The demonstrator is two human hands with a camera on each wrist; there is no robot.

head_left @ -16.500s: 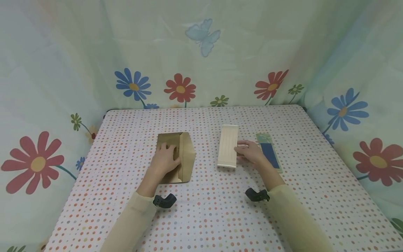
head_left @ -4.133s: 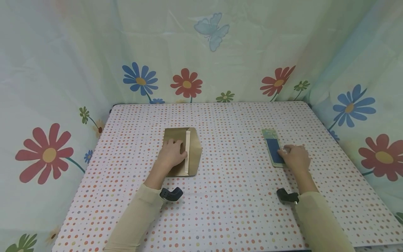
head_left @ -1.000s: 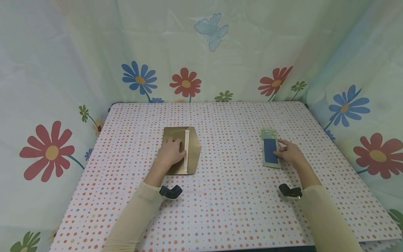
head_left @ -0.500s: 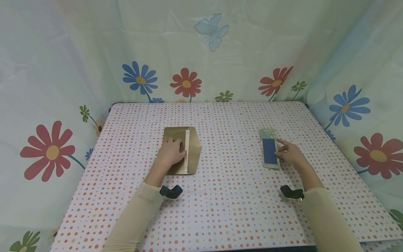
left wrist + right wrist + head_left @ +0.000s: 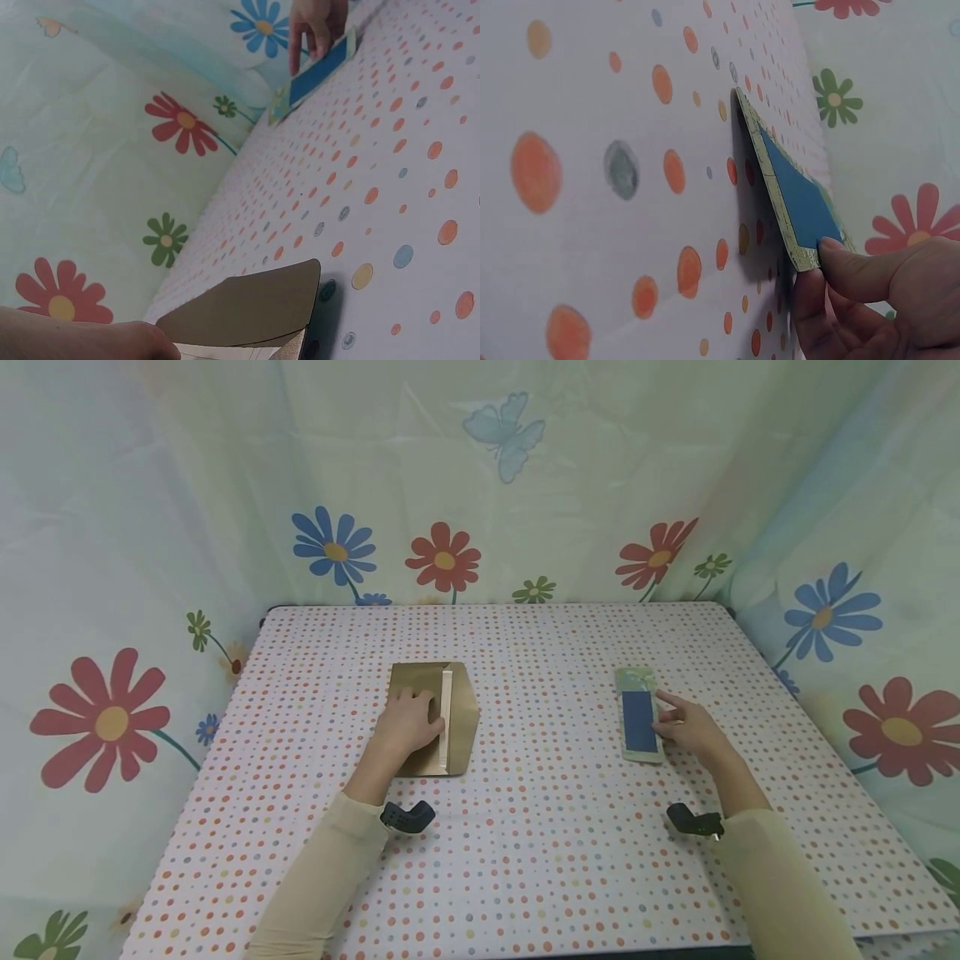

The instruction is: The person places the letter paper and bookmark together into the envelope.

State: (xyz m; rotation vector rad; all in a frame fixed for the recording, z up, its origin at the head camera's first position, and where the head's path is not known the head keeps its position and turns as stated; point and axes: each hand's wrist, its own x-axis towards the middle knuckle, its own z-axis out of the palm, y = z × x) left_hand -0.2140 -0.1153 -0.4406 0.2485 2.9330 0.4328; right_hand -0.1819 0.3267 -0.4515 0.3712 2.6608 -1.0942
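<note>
A gold envelope (image 5: 462,718) lies on the table left of centre, its pointed flap spread to the right. A cream lined sheet (image 5: 446,722) sits inside it, only a narrow strip showing at the mouth. My left hand (image 5: 407,727) holds the envelope with bent fingers over its body and the thumb at the mouth edge; the fingertips' exact grip is hidden. To the right, my right hand (image 5: 692,727) pinches a green patterned card with a blue panel (image 5: 639,721) by its right edge. In the right wrist view the card (image 5: 799,199) is tilted, its near edge raised off the table.
A dotted cloth covers the table (image 5: 547,827). Floral curtains (image 5: 585,485) stand behind and at both sides. A black wrist mount (image 5: 407,817) sits on the left wrist, and another mount (image 5: 693,820) on the right.
Since the oldest frame, the cream sheet has gone from my right hand into the envelope. My right hand has since taken hold of the green card, which has shifted slightly left.
</note>
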